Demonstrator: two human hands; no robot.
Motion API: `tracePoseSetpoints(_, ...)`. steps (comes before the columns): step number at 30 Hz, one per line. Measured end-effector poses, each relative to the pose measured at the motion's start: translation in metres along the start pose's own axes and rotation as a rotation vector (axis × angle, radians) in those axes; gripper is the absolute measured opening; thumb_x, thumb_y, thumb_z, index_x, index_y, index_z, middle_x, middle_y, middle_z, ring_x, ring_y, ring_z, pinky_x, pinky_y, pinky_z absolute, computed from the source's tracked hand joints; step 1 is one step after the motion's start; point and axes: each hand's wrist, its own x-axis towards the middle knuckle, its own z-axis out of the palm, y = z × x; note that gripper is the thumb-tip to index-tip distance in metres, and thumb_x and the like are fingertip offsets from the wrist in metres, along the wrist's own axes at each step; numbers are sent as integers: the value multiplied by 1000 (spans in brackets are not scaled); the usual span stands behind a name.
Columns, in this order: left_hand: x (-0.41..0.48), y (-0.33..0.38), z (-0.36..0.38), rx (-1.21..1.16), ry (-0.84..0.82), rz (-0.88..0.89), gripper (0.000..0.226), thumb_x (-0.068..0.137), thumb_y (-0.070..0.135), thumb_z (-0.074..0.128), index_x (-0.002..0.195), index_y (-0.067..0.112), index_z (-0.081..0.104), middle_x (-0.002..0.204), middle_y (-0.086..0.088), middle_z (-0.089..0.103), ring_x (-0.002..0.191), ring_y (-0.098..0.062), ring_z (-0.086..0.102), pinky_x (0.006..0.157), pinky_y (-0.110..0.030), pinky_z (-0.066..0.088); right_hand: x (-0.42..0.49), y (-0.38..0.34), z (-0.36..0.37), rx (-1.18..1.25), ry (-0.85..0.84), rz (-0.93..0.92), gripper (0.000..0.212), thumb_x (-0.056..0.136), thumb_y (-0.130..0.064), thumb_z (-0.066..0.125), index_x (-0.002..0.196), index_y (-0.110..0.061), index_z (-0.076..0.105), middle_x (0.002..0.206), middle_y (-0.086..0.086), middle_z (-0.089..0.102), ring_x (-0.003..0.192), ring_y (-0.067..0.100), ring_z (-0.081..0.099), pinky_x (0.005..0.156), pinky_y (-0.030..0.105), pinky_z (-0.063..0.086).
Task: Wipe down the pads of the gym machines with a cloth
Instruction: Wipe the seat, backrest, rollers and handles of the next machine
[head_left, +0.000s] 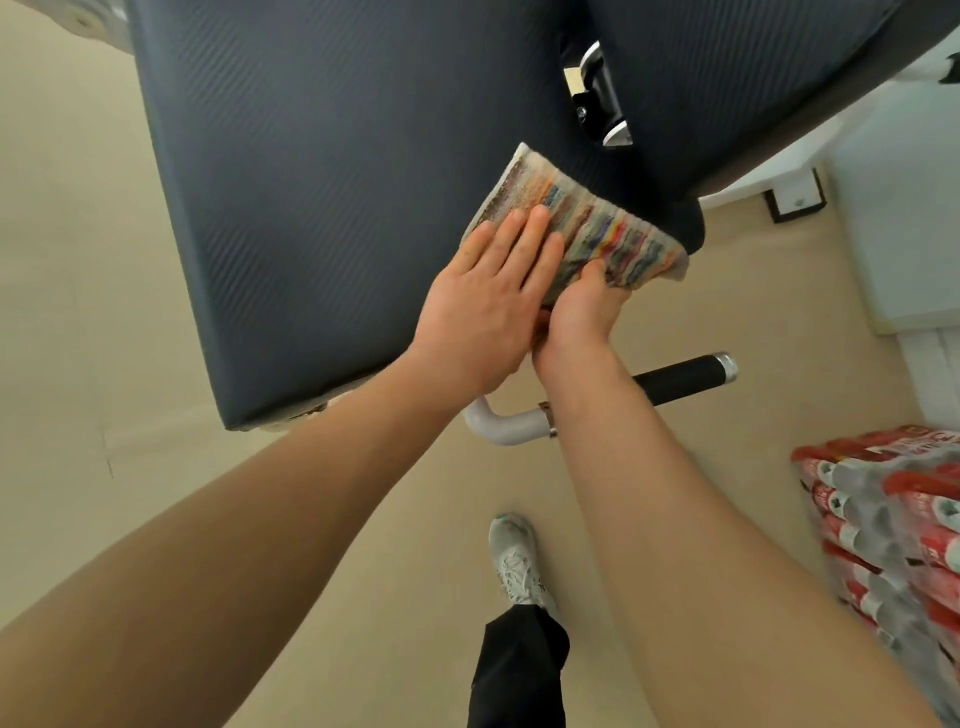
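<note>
A large dark grey seat pad (322, 208) fills the upper left of the head view. A second dark pad (727, 67) rises behind it at the upper right. A folded, multicoloured striped cloth (597, 228) lies on the seat pad's right edge. My left hand (488, 301) rests flat on the cloth's near end, fingers together and extended. My right hand (582, 306) grips the cloth's lower right edge from below, thumb on top.
A white handle bar with a black grip (680, 382) sticks out under the seat, just below my right wrist. A metal hinge bracket (597, 98) sits between the pads. Shrink-wrapped bottle packs (883, 519) stand on the beige floor at right. My white shoe (517, 561) is below.
</note>
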Motion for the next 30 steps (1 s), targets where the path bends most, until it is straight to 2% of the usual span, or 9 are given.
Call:
tracePoseSetpoints(5, -85, -36, 19, 6, 72, -89, 61, 106, 29, 25, 161, 8, 8, 169, -12, 5, 156, -29, 5, 127, -47, 3, -66, 17, 3, -412, -138, 38, 67, 105, -12, 40, 159, -24, 4, 143, 9, 49, 113, 23, 53, 108, 45, 48)
tracePoseSetpoints(8, -144, -67, 31, 18, 112, -213, 53, 111, 24, 27, 159, 6, 17, 167, -14, 13, 155, -30, 11, 126, -51, 13, -116, 39, 10, -723, -331, 126, 61, 95, -9, 50, 151, -7, 24, 131, 7, 56, 104, 21, 55, 94, 38, 51)
tracePoseSetpoints(10, -168, -73, 34, 5, 112, -294, 54, 110, 28, 20, 159, 4, 18, 167, -16, 14, 155, -31, 12, 125, -52, 14, -134, 43, 11, -793, -428, 134, 61, 82, -24, 57, 139, -5, 45, 118, 7, 66, 98, 22, 63, 83, 37, 55)
tracePoseSetpoints(13, -181, -62, 38, -93, 165, -474, 60, 106, 25, 39, 158, 2, 19, 166, -17, 15, 155, -32, 13, 124, -52, 18, -135, 40, -7, -1014, -465, -77, 33, 85, -33, 61, 111, -14, 58, 97, -2, 66, 83, 15, 60, 66, 32, 47)
tracePoseSetpoints(16, -181, -37, 40, -291, 277, -707, 57, 106, 20, 39, 156, -2, 23, 165, -21, 19, 155, -34, 15, 123, -52, 23, -124, 39, -38, -1287, -371, -682, 40, 88, -33, 67, 123, -20, 53, 115, -3, 56, 102, 15, 52, 82, 35, 48)
tracePoseSetpoints(19, -169, -27, 39, -426, 361, -780, 58, 107, 25, 30, 154, -7, 24, 165, -23, 18, 154, -35, 15, 124, -50, 21, -102, 55, -44, -1585, -637, -1122, 62, 99, -43, 50, 152, -14, 37, 155, 15, 38, 142, 33, 37, 116, 46, 37)
tracePoseSetpoints(22, -152, -44, 35, -391, 321, -782, 61, 107, 28, 25, 154, -9, 19, 164, -26, 15, 154, -37, 15, 125, -48, 21, -83, 66, -27, -1806, -807, -1252, 68, 106, -52, 26, 164, -19, 11, 171, 16, 4, 158, 37, 3, 127, 52, 12)
tracePoseSetpoints(26, -114, -108, 21, -641, 246, -887, 67, 107, 37, 24, 159, 3, 0, 169, -13, 2, 156, -23, 6, 127, -34, 11, -64, 57, 52, -1820, -770, -1313, 68, 106, -53, 18, 164, -19, 5, 172, 13, -1, 159, 30, 0, 128, 48, 5)
tracePoseSetpoints(30, -67, -166, 13, -804, 255, -964, 69, 105, 39, 30, 160, 6, 2, 168, -10, 10, 154, -21, 15, 125, -42, 20, -52, 49, 128, -1848, -720, -1281, 69, 106, -53, 15, 164, -18, 0, 172, 10, -7, 159, 27, -6, 128, 47, -2)
